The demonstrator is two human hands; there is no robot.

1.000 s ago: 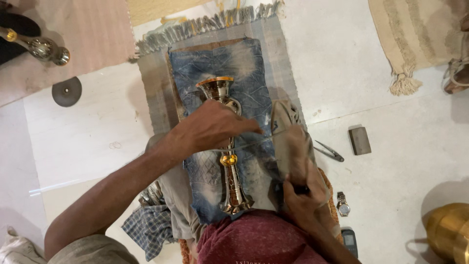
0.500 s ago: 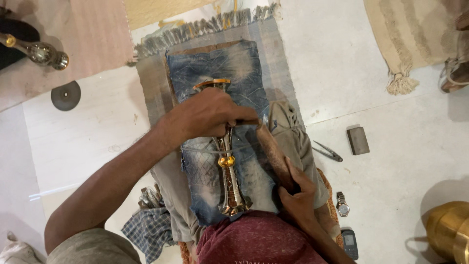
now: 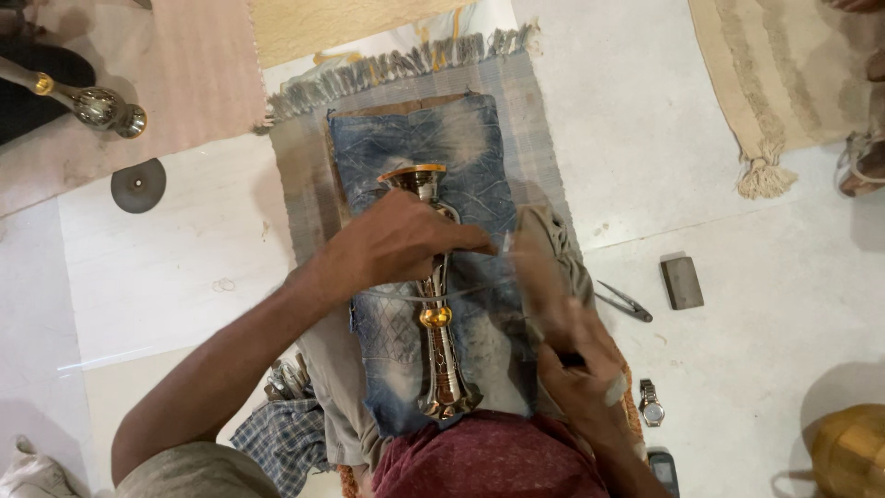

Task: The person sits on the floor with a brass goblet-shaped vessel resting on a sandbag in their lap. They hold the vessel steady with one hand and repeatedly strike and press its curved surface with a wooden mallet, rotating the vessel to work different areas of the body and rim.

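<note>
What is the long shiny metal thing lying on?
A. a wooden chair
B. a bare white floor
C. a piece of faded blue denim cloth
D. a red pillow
C: the shiny metal piece lies lengthwise on the faded blue denim cloth, which is spread over a fringed grey mat, with the left hand pressing down across its middle.

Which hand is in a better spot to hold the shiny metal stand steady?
Probably the left hand: it already lies over the tall silver-and-brass metal stand on the blue denim cloth. The right hand is beside it, gripping something dark.
</note>
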